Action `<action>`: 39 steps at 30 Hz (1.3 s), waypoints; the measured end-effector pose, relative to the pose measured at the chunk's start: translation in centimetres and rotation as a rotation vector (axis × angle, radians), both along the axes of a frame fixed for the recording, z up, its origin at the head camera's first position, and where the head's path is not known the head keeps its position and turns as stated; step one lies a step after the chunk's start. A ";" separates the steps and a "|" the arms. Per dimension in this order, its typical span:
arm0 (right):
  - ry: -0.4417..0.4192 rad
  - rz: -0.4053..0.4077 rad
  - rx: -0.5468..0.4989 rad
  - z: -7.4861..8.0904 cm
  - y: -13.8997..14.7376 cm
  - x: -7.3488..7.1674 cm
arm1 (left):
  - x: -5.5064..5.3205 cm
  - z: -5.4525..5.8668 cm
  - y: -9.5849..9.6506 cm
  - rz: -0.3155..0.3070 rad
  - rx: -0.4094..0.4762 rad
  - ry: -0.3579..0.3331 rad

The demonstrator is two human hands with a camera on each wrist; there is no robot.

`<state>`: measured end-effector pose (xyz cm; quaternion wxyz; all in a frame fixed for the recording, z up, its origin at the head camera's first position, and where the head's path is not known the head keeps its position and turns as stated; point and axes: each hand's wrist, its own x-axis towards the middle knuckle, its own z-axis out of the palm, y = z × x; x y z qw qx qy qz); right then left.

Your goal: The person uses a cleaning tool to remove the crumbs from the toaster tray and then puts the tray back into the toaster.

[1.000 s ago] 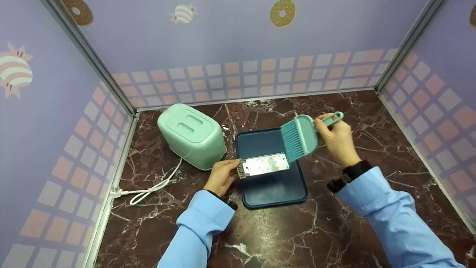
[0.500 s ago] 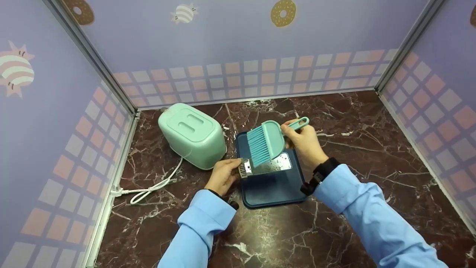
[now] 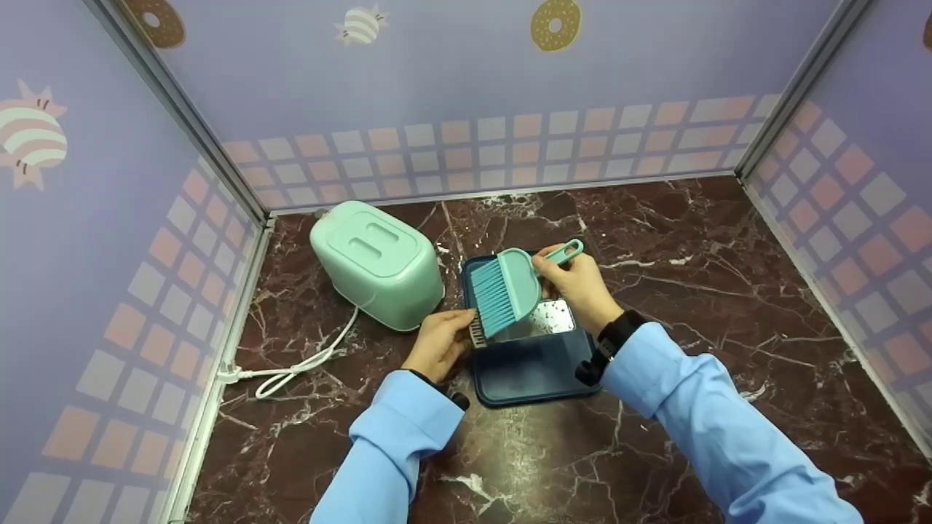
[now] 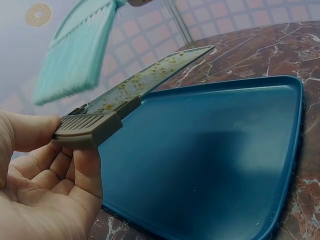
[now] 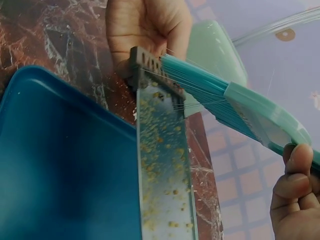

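My left hand [image 3: 437,343] pinches the brown slotted end of a toaster crumb tray [image 5: 166,170], thumb on top and fingers beneath. Yellow-brown crumbs are scattered over its shiny metal surface. With my right hand [image 3: 582,285] I grip the handle of a teal hand brush [image 3: 520,282]. Its bristles [image 5: 197,87] reach to the brown end of the crumb tray, close by my left fingers, and in the head view they cover much of the metal. Below the crumb tray, on the table, lies a dark blue tray [image 3: 535,375].
A mint green toaster [image 3: 389,273] stands left of the blue tray. Its white cord [image 3: 313,364] runs to a plug [image 3: 228,375] at the left wall. Crumbs dot the dark red marbled table [image 3: 677,291] behind the tray. Lilac walls enclose the back and sides.
The brush in my right hand has moved left over the crumb tray, from its far right end to the brown end. My left hand and the crumb tray have stayed almost still.
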<state>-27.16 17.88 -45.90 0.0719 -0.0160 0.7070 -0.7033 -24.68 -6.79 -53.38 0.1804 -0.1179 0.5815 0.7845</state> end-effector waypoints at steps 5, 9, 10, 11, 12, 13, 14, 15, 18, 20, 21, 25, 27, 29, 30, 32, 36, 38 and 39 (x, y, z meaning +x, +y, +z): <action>-0.012 -0.006 -0.008 0.4 0.0 0.3 | 0.0 0.0 0.0 -0.008 0.033 0.018; -0.011 -0.003 0.003 1.4 0.1 0.9 | 0.0 -0.1 0.0 0.000 0.054 0.020; -0.008 -0.003 0.012 1.6 0.1 1.0 | 0.0 -0.1 0.0 0.004 0.056 0.018; -0.005 -0.006 0.017 1.7 0.3 1.1 | 0.0 -0.1 0.0 0.008 0.059 0.016; -0.004 -0.011 0.021 1.7 0.4 1.1 | 0.0 -0.2 0.0 0.011 0.061 0.014; -0.003 -0.015 0.025 1.7 0.6 1.1 | 0.0 -0.2 0.0 0.013 0.061 0.013; 0.000 -0.019 0.030 1.6 0.7 1.1 | 0.0 -0.2 -0.1 0.013 0.061 0.015; 0.000 -0.025 0.031 1.5 0.9 1.0 | 0.0 -0.3 -0.1 0.013 0.060 0.014; -0.009 -0.035 0.022 1.3 1.4 0.9 | 0.1 -0.3 -0.2 0.014 0.061 0.012; -0.014 -0.039 0.018 1.2 1.8 0.9 | 0.1 -0.3 -0.3 0.010 0.056 0.014; -0.017 -0.042 0.022 1.2 2.0 0.9 | 0.1 -0.3 -0.4 0.010 0.055 0.012; -0.016 -0.049 0.056 1.1 2.8 0.8 | 0.1 -0.4 -0.6 0.012 0.052 0.010; -0.020 -0.057 0.074 0.9 3.4 0.6 | 0.1 -0.4 -0.7 0.019 0.055 0.006; -0.026 -0.066 0.081 0.4 4.0 0.4 | 0.1 -0.4 -0.8 0.026 0.052 0.003; -0.026 -0.073 0.082 0.1 4.3 0.2 | 0.1 -0.4 -0.8 0.029 0.052 0.001; -0.019 -0.087 0.089 -0.7 5.0 -0.2 | 0.1 -0.4 -0.9 0.037 0.053 -0.001; 0.005 -0.114 0.122 -2.0 6.2 -0.9 | 0.1 -0.4 -1.1 0.051 0.059 -0.007; 0.011 -0.128 0.137 -2.4 6.6 -1.0 | 0.1 -0.4 -1.1 0.055 0.063 -0.009; 0.011 -0.136 0.136 -2.6 6.8 -1.0 | 0.1 -0.4 -1.2 0.056 0.067 -0.011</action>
